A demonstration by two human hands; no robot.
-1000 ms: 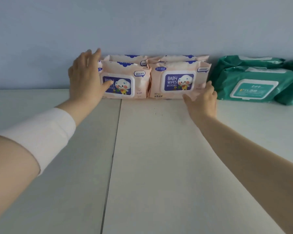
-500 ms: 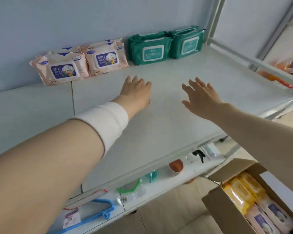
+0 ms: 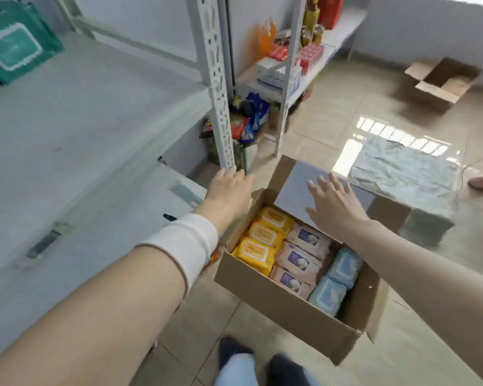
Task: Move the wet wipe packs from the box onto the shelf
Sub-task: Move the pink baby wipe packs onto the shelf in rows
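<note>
An open cardboard box [image 3: 276, 299] stands on the floor, holding yellow wipe packs [image 3: 262, 238], pink baby wipe packs [image 3: 299, 259] and light blue packs [image 3: 336, 280] in rows. My left hand [image 3: 229, 188] hovers flat over the box's left rim, fingers straight and holding nothing. My right hand [image 3: 333, 201] is spread wide above the box's far flap, also holding nothing. The grey shelf [image 3: 76, 112] lies to the left, with a green wipe pack [image 3: 14, 48] at its back.
A perforated shelf post [image 3: 218, 87] rises just beyond my left hand. A second rack [image 3: 290, 65] with bottles and cartons stands behind it. An empty carton [image 3: 441, 79] and a crumpled cloth [image 3: 402, 168] lie on the tiled floor. My feet [image 3: 262, 363] are at the bottom.
My view swung from the shelf down to the box on the floor. Both hands left the pink packs on the shelf and moved down over the box, holding nothing.
</note>
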